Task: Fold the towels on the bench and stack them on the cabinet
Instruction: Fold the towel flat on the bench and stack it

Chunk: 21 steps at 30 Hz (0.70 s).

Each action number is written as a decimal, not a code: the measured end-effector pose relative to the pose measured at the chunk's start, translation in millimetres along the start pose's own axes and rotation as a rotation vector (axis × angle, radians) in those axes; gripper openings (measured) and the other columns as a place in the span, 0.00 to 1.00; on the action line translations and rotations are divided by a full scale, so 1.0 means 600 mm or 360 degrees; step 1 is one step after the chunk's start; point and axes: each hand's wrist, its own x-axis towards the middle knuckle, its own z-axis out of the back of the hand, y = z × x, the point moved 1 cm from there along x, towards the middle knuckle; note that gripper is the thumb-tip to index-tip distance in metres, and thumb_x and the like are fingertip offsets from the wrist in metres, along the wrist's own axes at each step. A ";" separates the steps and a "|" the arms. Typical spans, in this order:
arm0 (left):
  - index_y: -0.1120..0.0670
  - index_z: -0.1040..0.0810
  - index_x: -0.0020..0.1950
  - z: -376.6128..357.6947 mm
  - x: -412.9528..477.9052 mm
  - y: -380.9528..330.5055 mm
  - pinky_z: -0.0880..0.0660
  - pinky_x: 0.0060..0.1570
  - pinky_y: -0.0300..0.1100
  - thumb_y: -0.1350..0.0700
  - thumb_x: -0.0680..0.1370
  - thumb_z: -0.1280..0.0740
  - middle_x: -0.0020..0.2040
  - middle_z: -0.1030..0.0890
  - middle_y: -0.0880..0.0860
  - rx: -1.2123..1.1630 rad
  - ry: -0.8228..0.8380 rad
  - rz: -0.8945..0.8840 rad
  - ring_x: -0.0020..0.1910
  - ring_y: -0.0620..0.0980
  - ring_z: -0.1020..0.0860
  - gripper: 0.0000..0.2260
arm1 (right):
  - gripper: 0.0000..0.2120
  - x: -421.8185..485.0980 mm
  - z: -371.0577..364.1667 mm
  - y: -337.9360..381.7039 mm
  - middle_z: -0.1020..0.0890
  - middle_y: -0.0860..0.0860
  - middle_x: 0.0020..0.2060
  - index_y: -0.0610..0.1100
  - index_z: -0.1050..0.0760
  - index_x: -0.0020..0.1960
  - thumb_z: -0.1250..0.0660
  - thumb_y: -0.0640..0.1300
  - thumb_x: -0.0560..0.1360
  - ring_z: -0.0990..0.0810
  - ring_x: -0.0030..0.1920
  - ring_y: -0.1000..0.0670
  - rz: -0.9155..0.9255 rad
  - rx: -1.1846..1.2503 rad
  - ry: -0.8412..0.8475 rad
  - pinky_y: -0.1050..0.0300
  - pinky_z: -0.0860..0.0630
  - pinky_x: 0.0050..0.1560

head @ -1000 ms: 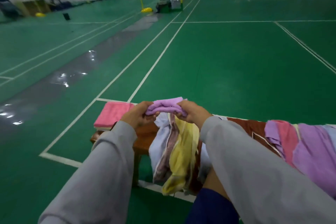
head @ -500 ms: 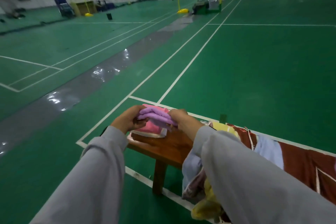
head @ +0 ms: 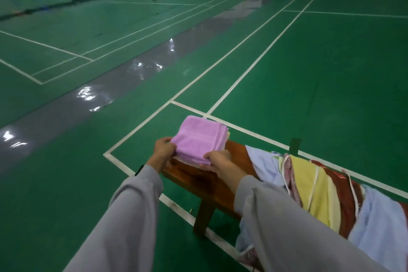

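Lilac terry cloth, folded into a neat square, lies at the left end of the counter [head: 198,181]: this lilac towel [head: 198,137] sits on top of a low stack [head: 189,160] whose paler layers peek out along its near edge and its far right corner. The left grip [head: 164,149] clasps the towel's near left corner, fingers curled against the folded edge. The right grip [head: 217,160] pinches the near right corner, thumb laid on top of the cloth and fingers tucked under the edge. Both arms wear grey sleeves [head: 123,216] that reach in from the bottom of the view.

Bare brown wood shows just beside the stack, toward the right, and one counter leg [head: 203,216] stands on the floor below it. Further right the counter is covered by unfolded towels draped across it and hanging over its near edge: a pale blue towel [head: 262,161] closest to the stack, then a pinkish towel [head: 291,180], a yellow towel [head: 318,194], a red-brown cloth [head: 346,205] with white trim, and a second pale blue one [head: 379,227] at the right edge of the view. These lie apart from the folded stack.

Green court floor [head: 309,73] with white lines surrounds the counter, and a glossy grey strip [head: 110,95] crosses it on the left, catching reflections of light. Yellow posts and dark gear stand well away at the far side of the hall, too small to tell apart.
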 end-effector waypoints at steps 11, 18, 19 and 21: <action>0.59 0.24 0.68 0.015 -0.004 -0.009 0.20 0.57 0.52 0.66 0.75 0.34 0.59 0.19 0.61 0.0523 -0.0056 -0.0114 0.54 0.60 0.18 0.21 | 0.25 -0.001 -0.032 -0.004 0.23 0.41 0.55 0.36 0.33 0.71 0.30 0.32 0.76 0.15 0.36 0.41 -0.0027 -0.0228 -0.0214 0.48 0.15 0.34; 0.51 0.24 0.70 -0.045 -0.075 -0.047 0.29 0.65 0.53 0.53 0.82 0.37 0.67 0.22 0.55 0.1311 -0.0216 -0.1038 0.64 0.56 0.27 0.16 | 0.34 -0.036 -0.013 -0.004 0.29 0.42 0.70 0.41 0.41 0.76 0.30 0.53 0.78 0.26 0.67 0.39 0.0540 -0.1457 -0.0458 0.48 0.24 0.61; 0.51 0.21 0.67 -0.059 -0.081 -0.056 0.29 0.65 0.52 0.53 0.82 0.35 0.65 0.22 0.54 0.1283 -0.0132 -0.1103 0.63 0.55 0.26 0.14 | 0.34 -0.044 -0.010 0.003 0.31 0.41 0.72 0.41 0.42 0.77 0.30 0.53 0.78 0.28 0.68 0.39 0.0630 -0.1542 -0.0444 0.47 0.26 0.63; 0.51 0.17 0.59 -0.093 -0.102 -0.074 0.26 0.60 0.46 0.55 0.81 0.33 0.58 0.18 0.53 0.1204 -0.0013 -0.1160 0.57 0.52 0.24 0.08 | 0.35 -0.059 0.002 0.016 0.32 0.40 0.72 0.40 0.42 0.77 0.30 0.52 0.78 0.29 0.69 0.38 0.0676 -0.1565 -0.0383 0.46 0.27 0.66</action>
